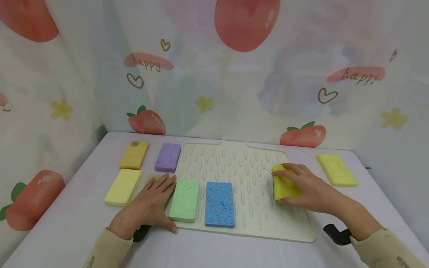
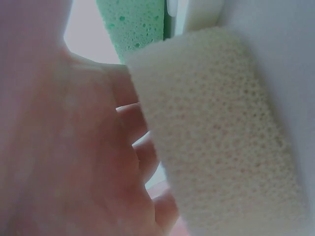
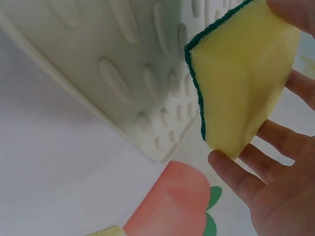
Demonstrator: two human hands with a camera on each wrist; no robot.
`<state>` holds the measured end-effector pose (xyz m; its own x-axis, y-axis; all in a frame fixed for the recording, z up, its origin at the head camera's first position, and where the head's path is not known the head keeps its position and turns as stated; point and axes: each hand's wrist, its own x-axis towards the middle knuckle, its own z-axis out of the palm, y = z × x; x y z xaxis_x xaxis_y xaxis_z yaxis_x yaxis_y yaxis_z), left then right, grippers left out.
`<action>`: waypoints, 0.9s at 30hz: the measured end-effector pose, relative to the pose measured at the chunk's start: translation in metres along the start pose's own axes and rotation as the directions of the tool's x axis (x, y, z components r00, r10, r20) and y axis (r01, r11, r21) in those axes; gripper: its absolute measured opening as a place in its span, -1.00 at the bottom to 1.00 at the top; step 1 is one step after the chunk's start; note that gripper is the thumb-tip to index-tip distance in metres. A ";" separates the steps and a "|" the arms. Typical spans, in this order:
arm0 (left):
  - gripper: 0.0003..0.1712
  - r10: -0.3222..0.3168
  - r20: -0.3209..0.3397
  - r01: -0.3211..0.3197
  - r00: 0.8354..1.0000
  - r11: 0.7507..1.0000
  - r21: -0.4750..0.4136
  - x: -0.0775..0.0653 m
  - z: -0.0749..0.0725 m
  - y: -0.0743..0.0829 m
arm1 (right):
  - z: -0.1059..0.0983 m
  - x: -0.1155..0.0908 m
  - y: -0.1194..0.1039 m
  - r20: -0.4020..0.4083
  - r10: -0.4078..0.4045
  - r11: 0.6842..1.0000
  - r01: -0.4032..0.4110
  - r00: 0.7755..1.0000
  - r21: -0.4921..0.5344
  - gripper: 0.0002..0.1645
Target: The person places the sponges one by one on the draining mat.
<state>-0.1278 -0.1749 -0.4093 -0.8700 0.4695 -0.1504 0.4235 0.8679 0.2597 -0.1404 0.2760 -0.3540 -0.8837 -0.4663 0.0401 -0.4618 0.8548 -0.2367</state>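
Observation:
In the head view my right hand (image 1: 311, 190) grips a yellow sponge (image 1: 285, 182) with a dark green scouring layer. It holds the sponge tilted over the right part of a cream ribbed mat (image 1: 251, 219); fingers and thumb pinch its edges in the right wrist view. My left hand (image 1: 151, 203) lies with fingers spread at the mat's left edge, beside a light green sponge (image 1: 184, 201). Under its palm is a beige porous sponge (image 2: 211, 128), mostly hidden from the head camera. A blue sponge (image 1: 219, 204) lies flat on the mat, right of the green one.
Left of the mat lie a purple sponge (image 1: 168, 157), a darker yellow sponge (image 1: 134, 155) and a pale yellow sponge (image 1: 123, 187). Another yellow sponge (image 1: 336, 170) is at the far right. A printed curtain (image 1: 221, 85) hangs behind the white table (image 1: 201, 249).

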 end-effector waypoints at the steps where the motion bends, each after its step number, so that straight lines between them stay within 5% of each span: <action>1: 0.57 0.000 0.000 0.000 1.000 1.000 -0.001 0.000 0.000 0.000 | 0.001 0.000 -0.002 -0.002 -0.002 1.000 0.002 1.000 -0.005 -0.24; 27: 0.57 -0.004 -0.005 0.004 1.000 1.000 -0.006 0.000 0.001 0.000 | 0.029 0.012 -0.046 -0.010 -0.087 0.996 0.087 0.996 -0.037 0.08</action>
<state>-0.1277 -0.1747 -0.4102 -0.8730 0.4651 -0.1471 0.4183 0.8689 0.2646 -0.1270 0.2242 -0.3712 -0.8408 -0.5369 0.0700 -0.5393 0.8190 -0.1962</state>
